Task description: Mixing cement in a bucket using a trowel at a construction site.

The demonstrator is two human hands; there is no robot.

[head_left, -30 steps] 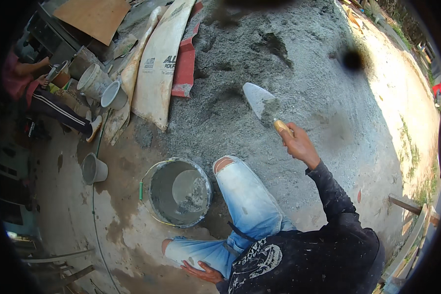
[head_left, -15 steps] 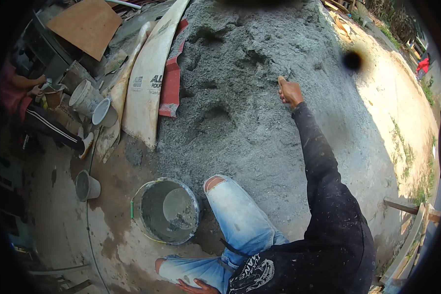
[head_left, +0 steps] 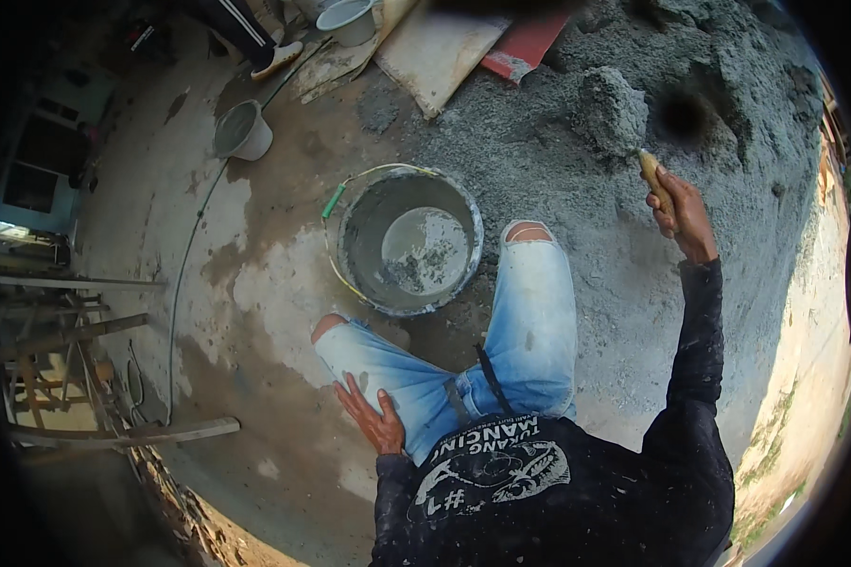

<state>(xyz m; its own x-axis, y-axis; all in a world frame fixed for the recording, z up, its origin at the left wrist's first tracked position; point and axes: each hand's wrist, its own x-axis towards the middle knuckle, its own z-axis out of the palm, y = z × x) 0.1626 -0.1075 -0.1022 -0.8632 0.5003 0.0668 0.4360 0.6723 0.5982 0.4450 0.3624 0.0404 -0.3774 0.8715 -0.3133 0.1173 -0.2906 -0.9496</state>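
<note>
Right hand (head_left: pixel 683 213) grips the wooden-handled trowel (head_left: pixel 624 118), loaded with grey sand; keep it level toward the grey round bucket (head_left: pixel 409 240). Left hand (head_left: pixel 373 416) rests open on the thigh.

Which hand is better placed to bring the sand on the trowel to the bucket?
Right. The right hand already grips the trowel loaded with sand; the left hand rests on the left thigh, holding nothing, although the bucket stands between the knees.

Bucket (head_left: pixel 408 242) left of trowel (head_left: pixel 624 118) (sand-loaded).

Wooden, smooth trowel handle (head_left: pixel 654 184); coarse, matt grey sand heap (head_left: pixel 577 180); cement-crusted bucket (head_left: pixel 408 240), wet inside; faded, torn denim jeans (head_left: pixel 529 331); patchy, damp concrete floor (head_left: pixel 246 293).
</note>
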